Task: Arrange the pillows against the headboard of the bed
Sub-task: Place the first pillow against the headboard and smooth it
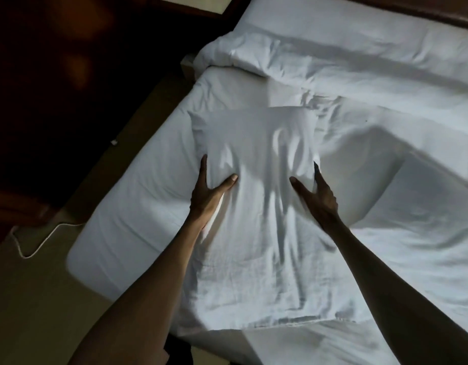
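Note:
A white pillow (256,206) in a loose, wrinkled case lies lengthwise on the bed in front of me. My left hand (210,191) clasps its left edge, thumb on top and fingers along the side. My right hand (315,193) clasps its right edge the same way. The case's open end trails toward me near the mattress edge. A second white pillow (412,201) lies to the right, partly in shadow. The dark wooden headboard (438,9) runs along the top right.
A white duvet (319,64) is bunched across the far part of the white-sheeted mattress (138,201). A white cable (35,241) lies on the floor at the left. Dark wooden furniture (56,75) stands beyond the bed's left side.

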`<state>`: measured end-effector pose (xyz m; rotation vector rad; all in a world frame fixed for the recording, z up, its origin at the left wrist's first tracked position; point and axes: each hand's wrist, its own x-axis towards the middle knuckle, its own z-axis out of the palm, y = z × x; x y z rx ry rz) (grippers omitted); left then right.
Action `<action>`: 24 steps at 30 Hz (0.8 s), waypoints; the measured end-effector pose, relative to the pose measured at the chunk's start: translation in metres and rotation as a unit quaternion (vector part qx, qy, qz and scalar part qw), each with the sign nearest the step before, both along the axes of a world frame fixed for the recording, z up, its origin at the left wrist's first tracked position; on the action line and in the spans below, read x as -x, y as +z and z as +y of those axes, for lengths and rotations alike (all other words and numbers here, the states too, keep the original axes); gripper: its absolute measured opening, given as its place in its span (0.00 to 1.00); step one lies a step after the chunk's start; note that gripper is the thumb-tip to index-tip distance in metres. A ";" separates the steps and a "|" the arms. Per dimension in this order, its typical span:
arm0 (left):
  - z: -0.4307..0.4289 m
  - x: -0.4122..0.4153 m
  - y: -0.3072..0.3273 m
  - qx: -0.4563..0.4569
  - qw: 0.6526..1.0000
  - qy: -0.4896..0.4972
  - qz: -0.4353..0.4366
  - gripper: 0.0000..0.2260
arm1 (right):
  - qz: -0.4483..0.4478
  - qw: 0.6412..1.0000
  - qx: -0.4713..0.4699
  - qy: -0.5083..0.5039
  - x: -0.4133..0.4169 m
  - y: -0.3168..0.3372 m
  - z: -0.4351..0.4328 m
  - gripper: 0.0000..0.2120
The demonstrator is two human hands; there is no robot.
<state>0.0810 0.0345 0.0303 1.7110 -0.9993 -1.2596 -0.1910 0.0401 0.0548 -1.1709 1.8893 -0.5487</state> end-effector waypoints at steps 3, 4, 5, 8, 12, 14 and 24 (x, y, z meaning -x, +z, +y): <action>0.018 -0.062 0.045 0.018 1.000 -0.004 0.000 0.45 | -0.014 1.000 0.022 0.012 -0.058 0.045 0.019 0.42; 0.023 -0.086 0.061 0.026 1.000 -0.002 -0.001 0.44 | -0.015 0.999 0.032 0.020 -0.080 0.061 0.022 0.42; 0.026 -0.106 0.073 0.032 1.000 0.001 -0.002 0.44 | -0.018 0.999 0.037 0.026 -0.099 0.074 0.024 0.43; 0.040 -0.181 0.119 0.068 0.997 0.014 0.018 0.42 | -0.028 0.996 0.065 0.051 -0.172 0.123 0.031 0.42; 0.051 -0.271 0.177 0.152 0.987 0.035 0.037 0.38 | -0.038 0.991 0.113 0.064 -0.266 0.173 0.033 0.43; 0.054 -0.319 0.202 0.173 0.984 0.028 0.032 0.39 | -0.046 0.989 0.129 0.062 -0.314 0.194 0.034 0.43; 0.018 -0.497 0.271 0.209 0.978 0.015 -0.022 0.47 | -0.064 0.980 0.185 0.033 -0.485 0.254 0.008 0.44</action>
